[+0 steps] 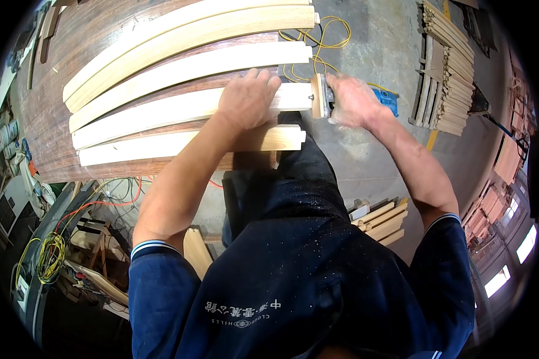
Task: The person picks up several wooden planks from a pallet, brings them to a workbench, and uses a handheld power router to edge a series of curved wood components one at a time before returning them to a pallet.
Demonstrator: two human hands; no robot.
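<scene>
My left hand (248, 100) presses down on a pale, curved wooden strip (161, 119), its fingers bent over the far edge. My right hand (354, 102) is closed round a blue handheld router (387, 102), mostly covered by the hand. Against the right end of that strip stands the router's flat wooden plate (317, 96). A small dark round spot shows on the strip beside the plate. Nearer my body lies another strip (269, 139) with a stepped end. Beyond my left hand rest several more curved strips (191, 72), their ends overhanging the table's right edge.
The strips lie on a brown wood-grain table (48, 128). A yellow cord (335, 45) loops on the grey floor past its right edge. Stacked wooden pieces (452, 78) stand farther right, and more lie near my right side (386, 221). Coiled cable (51, 257) hangs at lower left.
</scene>
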